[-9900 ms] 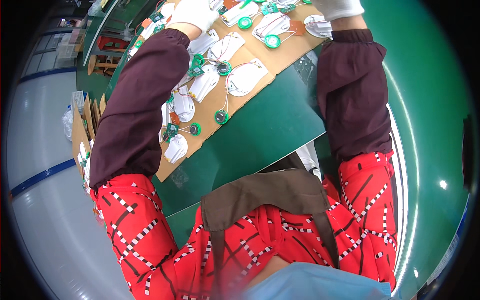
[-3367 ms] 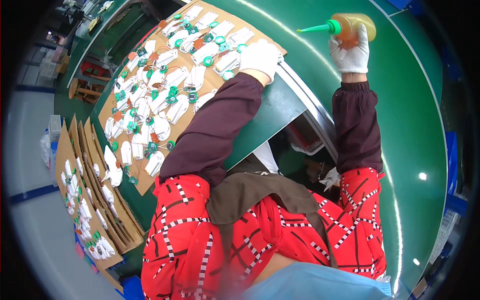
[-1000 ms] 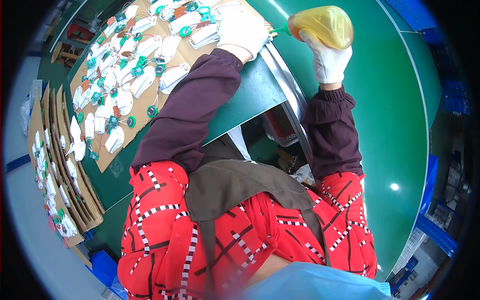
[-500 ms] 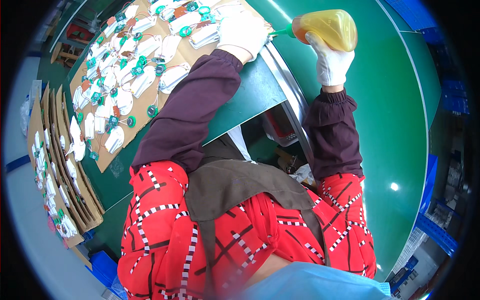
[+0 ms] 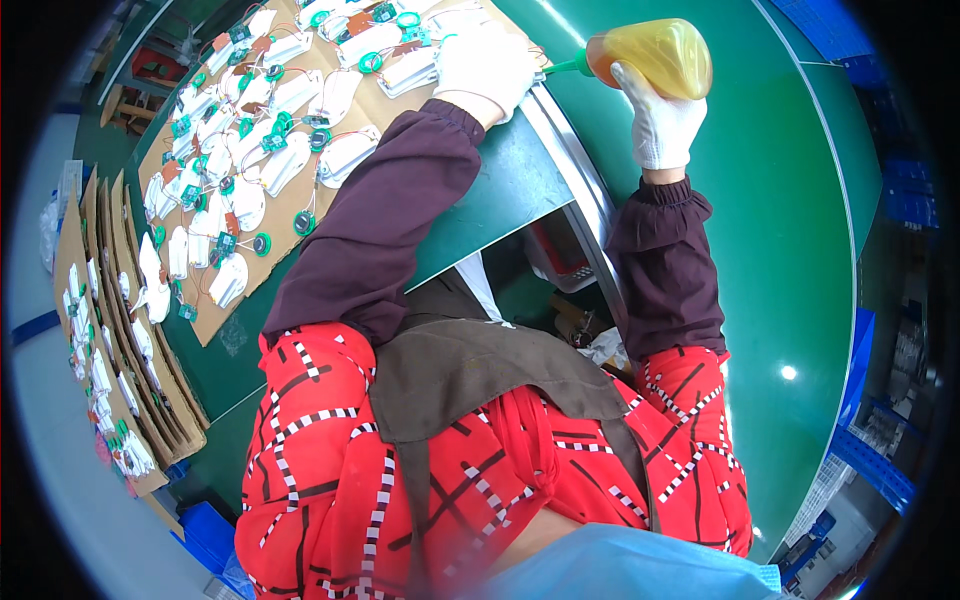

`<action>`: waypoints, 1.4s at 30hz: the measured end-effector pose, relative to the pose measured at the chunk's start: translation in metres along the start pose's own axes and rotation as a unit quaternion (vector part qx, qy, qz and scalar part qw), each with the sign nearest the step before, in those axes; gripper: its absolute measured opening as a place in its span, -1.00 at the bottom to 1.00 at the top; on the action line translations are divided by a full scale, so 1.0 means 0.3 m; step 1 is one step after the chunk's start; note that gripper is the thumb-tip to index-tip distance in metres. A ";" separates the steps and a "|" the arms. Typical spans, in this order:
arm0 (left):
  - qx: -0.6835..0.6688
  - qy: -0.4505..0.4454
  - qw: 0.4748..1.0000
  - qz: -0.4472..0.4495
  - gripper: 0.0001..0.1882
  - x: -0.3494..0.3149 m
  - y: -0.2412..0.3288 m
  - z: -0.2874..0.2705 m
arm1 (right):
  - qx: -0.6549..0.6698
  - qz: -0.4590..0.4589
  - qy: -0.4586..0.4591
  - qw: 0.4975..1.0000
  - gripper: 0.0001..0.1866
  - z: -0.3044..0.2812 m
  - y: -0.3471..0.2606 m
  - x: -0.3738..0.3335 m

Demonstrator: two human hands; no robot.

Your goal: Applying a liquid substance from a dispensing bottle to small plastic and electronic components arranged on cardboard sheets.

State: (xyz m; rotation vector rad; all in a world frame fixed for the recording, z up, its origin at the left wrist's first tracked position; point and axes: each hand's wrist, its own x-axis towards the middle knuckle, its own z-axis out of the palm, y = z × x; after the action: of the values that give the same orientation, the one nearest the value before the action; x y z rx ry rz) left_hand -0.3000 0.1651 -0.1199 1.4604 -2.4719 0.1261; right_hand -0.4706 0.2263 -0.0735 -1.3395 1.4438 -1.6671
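Observation:
My right hand (image 5: 664, 122), in a white glove, grips a squeeze bottle (image 5: 660, 52) of yellow liquid. The bottle lies on its side in the air, and its thin green nozzle (image 5: 568, 67) points left, its tip close to my left fingers. My left hand (image 5: 487, 68), gloved too, is closed at the right edge of a cardboard sheet (image 5: 212, 322). What its fingers hold is hidden behind the glove's glare. Just left of that hand lies a white plastic housing (image 5: 408, 73) with wires and a round green part.
Many white housings with green boards and wires (image 5: 287, 163) cover the cardboard. More cardboard sheets (image 5: 150, 400) with such parts are stacked at the left. The green tabletop (image 5: 770, 220) spreads right, past a metal rail (image 5: 570, 140). Below the table's edge sits a red basket (image 5: 560, 262).
The bottle and my right hand have shifted very slightly, with the nozzle tip still near my left fingers. My left hand stays in nearly the same place.

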 end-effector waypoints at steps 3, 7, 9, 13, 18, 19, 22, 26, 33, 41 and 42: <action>0.006 -0.002 1.000 0.024 -0.61 -0.003 0.002 -0.013 | 0.013 -0.002 0.015 1.000 -0.49 -0.002 0.016 0.003; -0.003 -0.001 1.000 0.020 -0.60 -0.002 0.012 -0.031 | 0.031 0.003 0.036 0.999 -0.51 -0.014 0.042 0.013; -0.007 -0.034 0.999 0.016 -0.59 -0.004 0.013 -0.043 | 0.034 0.003 0.040 0.999 -0.51 -0.021 0.044 0.018; 0.015 -0.038 0.999 0.015 -0.74 -0.009 0.023 -0.062 | 0.029 -0.012 0.053 0.998 -0.61 -0.017 0.039 0.015; 0.004 0.010 0.999 0.036 -0.60 -0.014 0.008 -0.039 | 0.019 -0.010 0.036 0.999 -0.62 -0.016 0.020 0.014; 0.005 0.009 0.999 0.036 -0.60 -0.015 0.005 -0.033 | 0.019 -0.008 0.031 0.999 -0.62 -0.015 0.017 0.013; 0.015 -0.018 0.999 0.036 -0.60 -0.011 0.011 -0.027 | 0.050 -0.004 0.021 0.999 -0.50 -0.035 0.035 0.019; 0.017 -0.018 1.000 0.013 -0.75 -0.008 0.016 -0.025 | 0.039 -0.008 0.029 0.999 -0.62 -0.023 0.032 0.010; 0.002 -0.027 1.000 -0.001 -0.64 -0.004 0.011 -0.014 | 0.035 -0.002 0.008 0.999 -0.50 -0.017 0.027 0.006; 0.035 -0.019 0.999 0.028 -0.64 -0.010 0.013 -0.025 | 0.055 0.000 0.005 0.998 -0.60 -0.035 0.027 0.015; 0.049 -0.003 0.998 0.041 -0.63 -0.012 0.012 -0.025 | 0.047 -0.006 0.011 0.999 -0.60 -0.031 0.029 0.013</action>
State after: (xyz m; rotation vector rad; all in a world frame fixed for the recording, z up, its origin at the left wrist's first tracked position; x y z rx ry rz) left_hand -0.3000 0.1715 -0.1134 1.3997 -2.5635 0.2642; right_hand -0.4822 0.2242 -0.0799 -1.2859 1.3548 -1.7396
